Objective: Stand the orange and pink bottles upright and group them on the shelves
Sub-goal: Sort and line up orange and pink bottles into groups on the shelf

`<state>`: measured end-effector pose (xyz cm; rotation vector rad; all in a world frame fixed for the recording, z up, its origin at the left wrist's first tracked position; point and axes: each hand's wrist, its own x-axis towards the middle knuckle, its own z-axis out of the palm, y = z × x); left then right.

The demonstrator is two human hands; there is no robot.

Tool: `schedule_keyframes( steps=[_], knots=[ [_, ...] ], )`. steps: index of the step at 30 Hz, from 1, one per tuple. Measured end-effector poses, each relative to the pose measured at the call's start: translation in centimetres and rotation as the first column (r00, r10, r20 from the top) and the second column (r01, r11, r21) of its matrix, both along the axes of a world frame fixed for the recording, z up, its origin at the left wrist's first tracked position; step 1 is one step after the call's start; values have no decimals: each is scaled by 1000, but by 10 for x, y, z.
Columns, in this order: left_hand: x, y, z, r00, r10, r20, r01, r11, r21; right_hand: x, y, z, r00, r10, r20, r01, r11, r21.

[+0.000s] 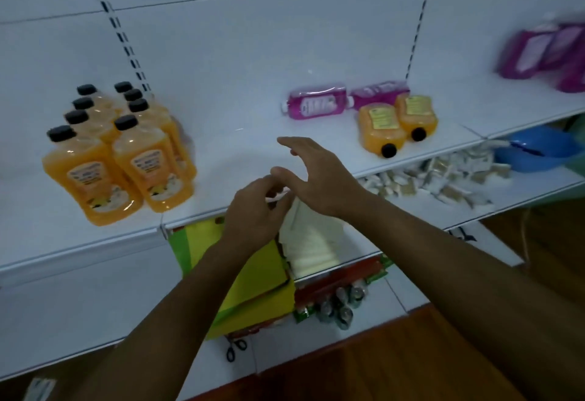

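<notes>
Several orange bottles (pixel 120 153) with black caps stand upright in a group at the left of the white shelf (pixel 240 134). Two orange bottles (pixel 395 123) lie flat at the right, caps toward me. Behind them two pink bottles (pixel 316 104) lie on their sides. More pink bottles (pixel 544 52) stand blurred at the far right. My left hand (pixel 256 210) hovers over the shelf's front edge, fingers loosely curled and holding nothing. My right hand (pixel 316 172) is just above it, fingers spread and empty, its thumb near the left fingertips.
A lower shelf holds small white packets (pixel 443 176) and a blue bowl (pixel 538 150). Below my hands are yellow-green boxes (pixel 253 280), white items (pixel 310 242), metal cans (pixel 342 305) and black scissors (pixel 235 350). Wooden floor shows at the bottom right.
</notes>
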<state>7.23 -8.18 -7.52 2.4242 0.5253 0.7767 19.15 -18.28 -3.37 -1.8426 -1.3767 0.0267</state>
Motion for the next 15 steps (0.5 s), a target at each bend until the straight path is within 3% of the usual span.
schedule_keyframes(
  steps=[8, 11, 15],
  knots=[
    [145, -5, -11, 988, -151, -34, 145, 981, -132, 131, -55, -22, 958, -253, 138, 275, 945, -178],
    [209, 10, -10, 985, -167, -30, 156, 961, -229, 183, -58, -27, 959, -215, 186, 263, 917, -298],
    [286, 32, -5, 983, -180, -30, 157, 916, -369, 233, -58, -28, 977, -47, 209, 149, 850, -506]
  ],
)
